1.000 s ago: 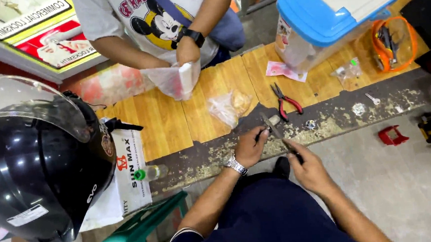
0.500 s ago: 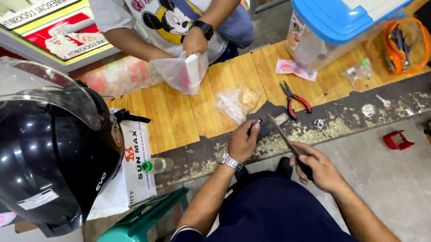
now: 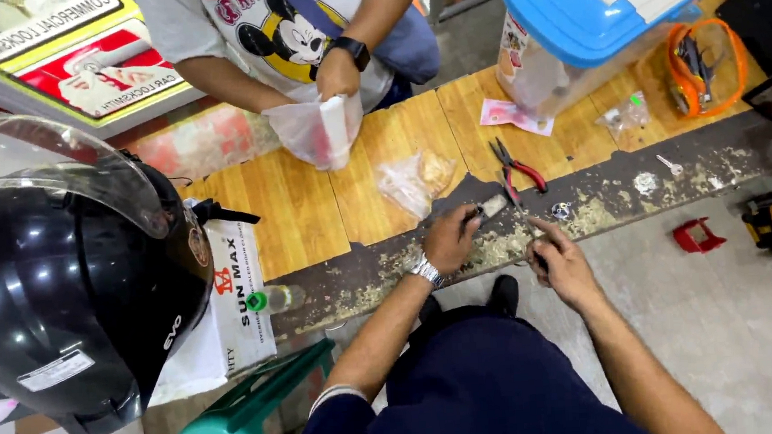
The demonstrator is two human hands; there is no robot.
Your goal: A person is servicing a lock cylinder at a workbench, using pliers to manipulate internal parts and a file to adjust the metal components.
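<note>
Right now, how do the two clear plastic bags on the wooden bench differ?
The clear bag with pale contents lies flat on the wooden bench, untouched; the clear bag with a white object is gripped by another person's hands. The lying bag sits nearer the wearer's left hand; the held bag sits at the bench's far edge. The lying bag looks crumpled and smaller; the held bag is fuller. Both are transparent.

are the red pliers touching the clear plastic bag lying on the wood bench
Apart. The head view shows a strip of bare wood between the red pliers and the clear plastic bag lying to their left.
</note>
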